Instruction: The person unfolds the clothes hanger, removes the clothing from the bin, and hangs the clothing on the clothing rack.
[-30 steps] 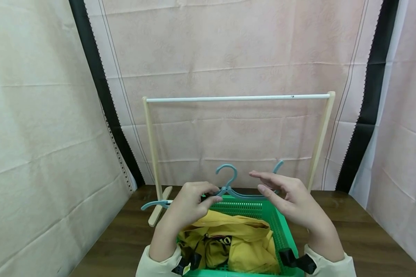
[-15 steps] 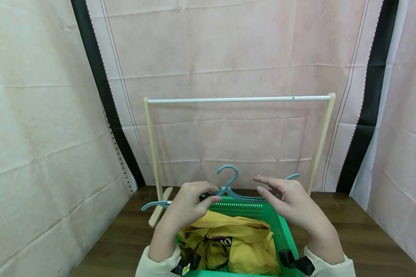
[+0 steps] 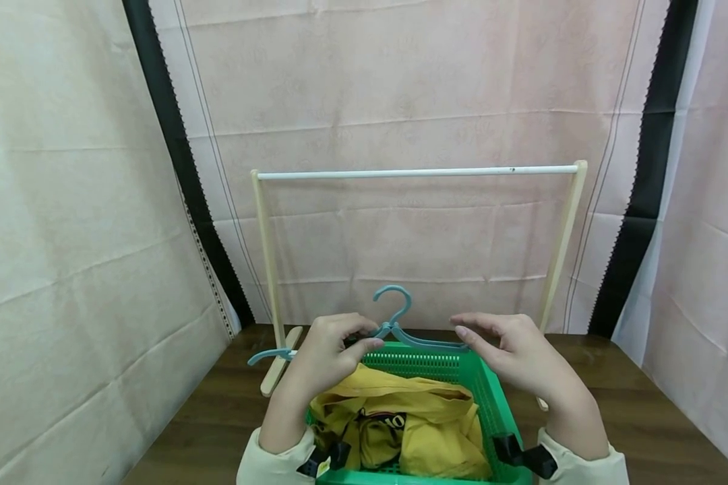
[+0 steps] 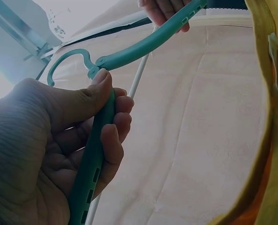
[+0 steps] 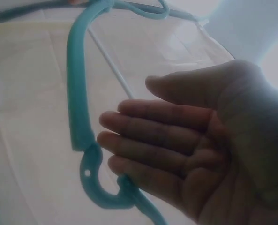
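- Head view: the brown wooden counter (image 3: 176,431) is bounded by pale cloth (image 3: 400,81) at 9, 12 and 3 o'clock, black strips (image 3: 176,148) running down both corners.
- On it, a green basket (image 3: 499,397) holds yellow fabric (image 3: 443,431); a rack (image 3: 415,174) stands at the basket's 12 o'clock.
- The blue hanger (image 3: 427,342) is above the basket's far rim, well below the rack's bar.
- The left hand (image 3: 334,351), at 11 o'clock, pinches the hanger beside its hook; the right hand (image 3: 516,347), at 1 o'clock, has straight fingers.
- Wood extends past the basket at 9 and 3 o'clock; the counter's far edge meets the cloth just behind the rack.
- Left wrist view: thumb and fingers grip one hanger arm; the other arm rises toward 1 o'clock, and yellow fabric borders 3 o'clock.
- Right wrist view: fingers lie side by side, thumb apart, near the hanger's end at 7 o'clock; I cannot tell whether they touch.
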Demonstrator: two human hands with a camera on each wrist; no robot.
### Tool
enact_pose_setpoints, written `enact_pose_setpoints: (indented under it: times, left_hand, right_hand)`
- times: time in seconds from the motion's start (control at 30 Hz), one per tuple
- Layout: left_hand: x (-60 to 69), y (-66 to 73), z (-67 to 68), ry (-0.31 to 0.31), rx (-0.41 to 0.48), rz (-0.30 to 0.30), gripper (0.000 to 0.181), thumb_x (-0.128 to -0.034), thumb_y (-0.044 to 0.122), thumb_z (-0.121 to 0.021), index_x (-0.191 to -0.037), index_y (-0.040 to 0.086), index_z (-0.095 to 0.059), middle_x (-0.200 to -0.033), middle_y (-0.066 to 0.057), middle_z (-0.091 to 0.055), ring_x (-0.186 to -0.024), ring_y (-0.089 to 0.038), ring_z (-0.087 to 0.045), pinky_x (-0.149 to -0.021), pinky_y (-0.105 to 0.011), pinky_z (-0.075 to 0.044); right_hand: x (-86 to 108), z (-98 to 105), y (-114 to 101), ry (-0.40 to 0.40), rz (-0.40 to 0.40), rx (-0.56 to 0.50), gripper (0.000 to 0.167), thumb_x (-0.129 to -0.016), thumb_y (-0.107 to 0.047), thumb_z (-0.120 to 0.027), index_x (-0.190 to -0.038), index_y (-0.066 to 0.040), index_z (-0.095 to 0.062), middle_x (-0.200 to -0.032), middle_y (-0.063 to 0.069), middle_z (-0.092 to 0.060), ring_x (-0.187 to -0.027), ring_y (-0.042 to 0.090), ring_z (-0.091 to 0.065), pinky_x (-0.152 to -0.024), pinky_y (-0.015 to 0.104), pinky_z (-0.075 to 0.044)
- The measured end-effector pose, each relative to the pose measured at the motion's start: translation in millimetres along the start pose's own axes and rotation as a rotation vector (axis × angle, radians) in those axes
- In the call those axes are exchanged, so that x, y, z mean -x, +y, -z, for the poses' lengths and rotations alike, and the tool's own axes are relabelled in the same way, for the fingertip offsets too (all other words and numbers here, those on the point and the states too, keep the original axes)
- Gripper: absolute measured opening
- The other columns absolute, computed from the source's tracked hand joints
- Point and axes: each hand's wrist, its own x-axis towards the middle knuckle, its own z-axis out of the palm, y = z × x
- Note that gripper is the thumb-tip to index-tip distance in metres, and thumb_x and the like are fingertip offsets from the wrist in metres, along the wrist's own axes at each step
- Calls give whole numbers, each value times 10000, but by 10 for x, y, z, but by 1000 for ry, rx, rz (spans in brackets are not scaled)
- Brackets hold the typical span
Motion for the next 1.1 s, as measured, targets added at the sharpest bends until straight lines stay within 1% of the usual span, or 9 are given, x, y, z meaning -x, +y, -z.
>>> enact_pose_setpoints:
  times: [0.17, 0.37, 0.47, 0.57, 0.7, 0.77, 0.87, 1.03, 1.1]
  left_hand:
    - [-11, -29, 25, 23, 26, 1, 64, -922, 170, -756, -968, 214, -766, -899, 144, -707, -677, -36, -623, -572, -246, -527]
    - [-28, -30, 55, 44, 39, 0, 61, -920, 186, -759, -963, 228, -770, -894, 154, -709, -687, -40, -637, -582, -260, -540]
    - [-25, -34, 71, 52, 45, 5, 59, -920, 194, -759, -964, 230, -771, -890, 147, -713, -685, -74, -653, -584, -262, -543]
    - [-20, -40, 78, 54, 44, 3, 53, -922, 201, -756, -967, 224, -770, -884, 138, -710, -675, -90, -649, -583, -263, -540]
    - [6, -42, 81, 62, 33, 10, 50, -918, 191, -761, -962, 214, -769, -869, 142, -701, -666, -68, -633, -576, -260, -535]
    - [23, -47, 75, 59, 37, 16, 55, -915, 178, -763, -961, 209, -768, -868, 140, -702, -669, -80, -643, -580, -259, -539]
    - [28, -36, 59, 39, 47, 12, 61, -920, 172, -759, -966, 211, -766, -878, 145, -706, -673, -76, -643, -583, -258, -540]
    - [-5, 26, 32, 20, 40, -25, 59, -935, 209, -747, -978, 247, -761, -916, 184, -704, -723, -26, -633, -585, -252, -532]
    - [-18, 50, 20, 18, 44, -38, 53, -939, 224, -743, -986, 233, -765, -932, 184, -706, -755, -19, -639, -596, -251, -534]
  right_hand:
    - [-1, 28, 9, -15, -22, -15, 240, -1043, -285, -584, -1230, -222, -721, -1108, -101, -731, -903, 22, -683, -728, 273, -558]
    - [-6, 40, 9, -23, -11, -29, 219, -1036, -279, -598, -1204, -232, -730, -1096, -104, -733, -862, 22, -681, -693, 268, -551]
    - [-6, 34, 7, -44, -4, -53, 206, -1030, -266, -609, -1186, -227, -737, -1093, -100, -734, -862, 34, -685, -687, 266, -553]
    - [-5, 27, 9, -74, -4, -73, 199, -1026, -267, -616, -1176, -229, -742, -1094, -101, -734, -826, 41, -670, -670, 261, -544]
    - [3, 23, 17, -118, -5, -85, 209, -1031, -289, -605, -1190, -249, -734, -1110, -108, -729, -794, 46, -642, -658, 262, -526]
    - [12, 24, 23, -132, 1, -85, 215, -1036, -292, -594, -1199, -254, -729, -1119, -113, -726, -848, 35, -655, -696, 263, -539]
    - [23, 24, 34, -137, 17, -91, 214, -1039, -272, -591, -1203, -256, -726, -1122, -109, -727, -846, 45, -659, -697, 265, -541]
    - [3, -1, 28, -135, 63, -126, 215, -1038, -226, -596, -1210, -247, -722, -1129, -105, -726, -839, 67, -661, -673, 270, -540]
    - [-14, -19, 10, -137, 84, -132, 219, -1036, -225, -598, -1217, -246, -720, -1142, -117, -720, -916, 62, -678, -719, 277, -560]
